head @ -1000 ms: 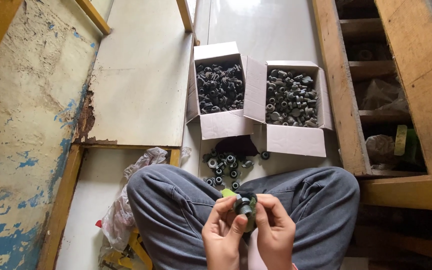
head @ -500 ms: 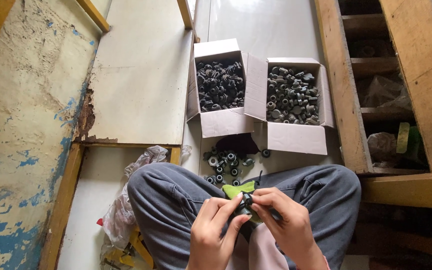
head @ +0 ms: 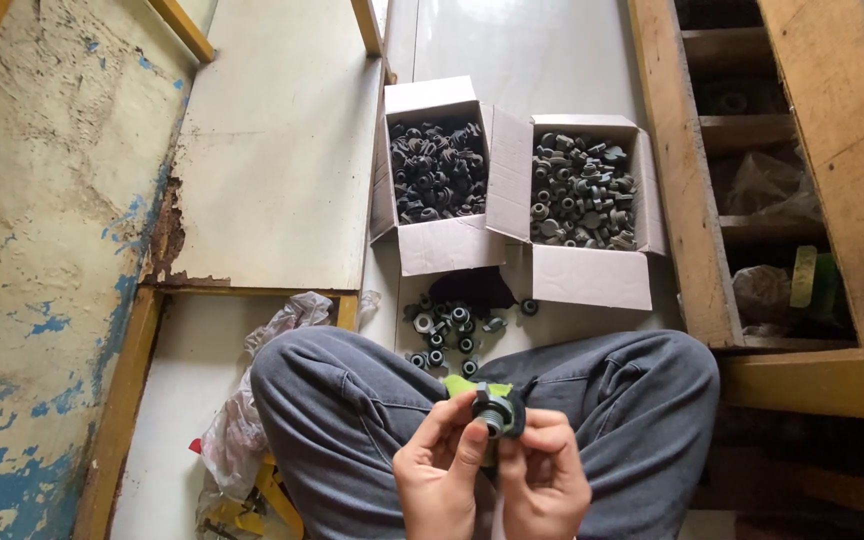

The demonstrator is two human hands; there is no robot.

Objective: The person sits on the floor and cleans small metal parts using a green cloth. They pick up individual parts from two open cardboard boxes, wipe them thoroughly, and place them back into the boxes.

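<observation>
You hold a dark threaded fitting (head: 493, 411) over your lap, above a green cloth (head: 474, 387); your left hand (head: 439, 472) and right hand (head: 544, 478) both pinch it at the fingertips. At 12 o'clock a small pile (head: 450, 330) of like pieces lies on the floor (head: 512, 50). Beyond it, the left box (head: 439, 172) and the right box (head: 584, 194) look full, so I judge most of the sorting remains.

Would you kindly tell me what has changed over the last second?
Both hands, left hand and right hand, dipped toward the lap, spread, then rose and closed together again, the fitting gripped throughout. The boxes and loose parts stayed put.
</observation>
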